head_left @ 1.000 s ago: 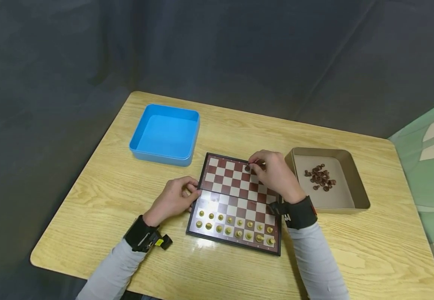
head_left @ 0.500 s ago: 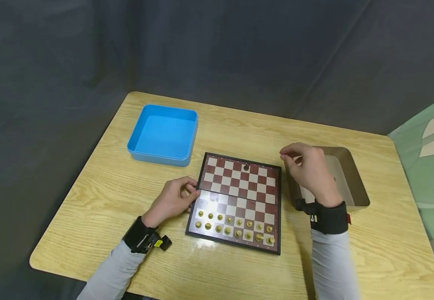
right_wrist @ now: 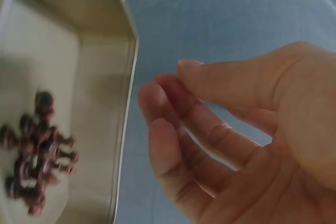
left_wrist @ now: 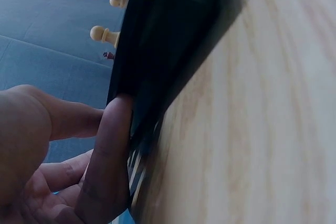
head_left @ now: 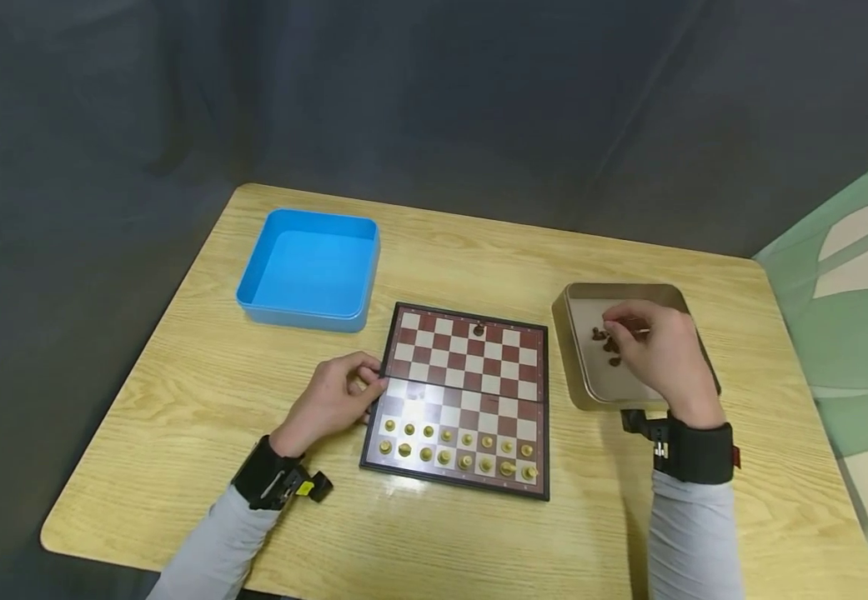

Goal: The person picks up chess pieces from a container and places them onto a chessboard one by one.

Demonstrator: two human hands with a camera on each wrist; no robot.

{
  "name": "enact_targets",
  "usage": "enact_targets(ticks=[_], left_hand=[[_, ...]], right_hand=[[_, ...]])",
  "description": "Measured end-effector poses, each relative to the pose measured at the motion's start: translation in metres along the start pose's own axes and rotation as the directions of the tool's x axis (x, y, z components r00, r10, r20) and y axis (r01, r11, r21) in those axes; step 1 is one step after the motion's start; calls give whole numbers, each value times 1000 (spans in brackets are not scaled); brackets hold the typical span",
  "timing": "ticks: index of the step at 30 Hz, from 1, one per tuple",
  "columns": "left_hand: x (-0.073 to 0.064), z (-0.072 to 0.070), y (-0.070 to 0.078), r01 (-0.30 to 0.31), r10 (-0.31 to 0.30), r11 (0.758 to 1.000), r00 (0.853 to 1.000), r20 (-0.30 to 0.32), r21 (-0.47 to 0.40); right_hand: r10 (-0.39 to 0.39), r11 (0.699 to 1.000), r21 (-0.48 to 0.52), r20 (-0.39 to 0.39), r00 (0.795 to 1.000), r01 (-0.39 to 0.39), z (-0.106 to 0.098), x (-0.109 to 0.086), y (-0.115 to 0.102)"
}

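My left hand (head_left: 328,396) grips the left edge of a folding magnetic chessboard (head_left: 434,398), thumb on top and a finger (left_wrist: 107,150) beneath. Two rows of gold pieces (head_left: 465,461) stand along its near side; in the left wrist view a cream-looking pawn (left_wrist: 105,35) shows. A single dark chess piece (head_left: 479,330) stands on the far row. Over the beige box (head_left: 579,375) at the right hovers my right hand (head_left: 662,350). In the right wrist view its fingers (right_wrist: 165,150) are loosely bent, holding nothing, beside a pile of dark brown chess pieces (right_wrist: 39,156).
A blue box (head_left: 309,271) with low walls sits at the back left of the wooden table (head_left: 193,358). A dark curtain (head_left: 418,108) hangs behind the table's far edge. Green and white patterned cloth (head_left: 839,333) borders the right side.
My right hand has moved right from the board's far row to over the beige box, leaving the dark piece standing there. My left hand keeps its grip on the board's edge.
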State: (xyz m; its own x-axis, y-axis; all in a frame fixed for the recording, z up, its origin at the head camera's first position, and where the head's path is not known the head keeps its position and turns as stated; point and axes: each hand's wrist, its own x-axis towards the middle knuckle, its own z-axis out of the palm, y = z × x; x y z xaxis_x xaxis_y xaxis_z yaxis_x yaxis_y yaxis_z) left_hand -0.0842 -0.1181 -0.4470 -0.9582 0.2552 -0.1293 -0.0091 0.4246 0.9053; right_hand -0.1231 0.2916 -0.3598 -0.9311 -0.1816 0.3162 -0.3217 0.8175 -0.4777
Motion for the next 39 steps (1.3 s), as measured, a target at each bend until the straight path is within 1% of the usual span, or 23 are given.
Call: enact_targets(ticks=[6, 11, 15, 20, 24, 32, 39], left_hand=[[0, -1, -3, 4, -4, 1000, 1000, -1, -1], [0, -2, -3, 2, -2, 1000, 1000, -2, 1], [0, -3, -3, -1, 1, 1000, 1000, -9, -3], [0, -2, -3, 2, -2, 1000, 1000, 1, -13], [0, -1, -4, 1, -1, 1000, 1000, 5, -3], [0, -1, -4, -1, 1, 1000, 1000, 9, 10], [0, 0, -5, -6, 6, 1000, 1000, 7, 11]], right_hand=[[108, 994, -9, 60, 992, -108, 0, -2, 14], [162, 987, -36, 88, 983, -160, 5, -1, 25], [219, 975, -65, 142, 965, -212, 12, -1, 33], [284, 956, -125, 191, 940, -264, 16, -2, 39], [309, 948, -154, 217, 926, -280, 16, -5, 41], [337, 939, -149, 236, 912, -309, 19, -6, 42], [335, 938, -175, 237, 912, -299, 23, -5, 45]])
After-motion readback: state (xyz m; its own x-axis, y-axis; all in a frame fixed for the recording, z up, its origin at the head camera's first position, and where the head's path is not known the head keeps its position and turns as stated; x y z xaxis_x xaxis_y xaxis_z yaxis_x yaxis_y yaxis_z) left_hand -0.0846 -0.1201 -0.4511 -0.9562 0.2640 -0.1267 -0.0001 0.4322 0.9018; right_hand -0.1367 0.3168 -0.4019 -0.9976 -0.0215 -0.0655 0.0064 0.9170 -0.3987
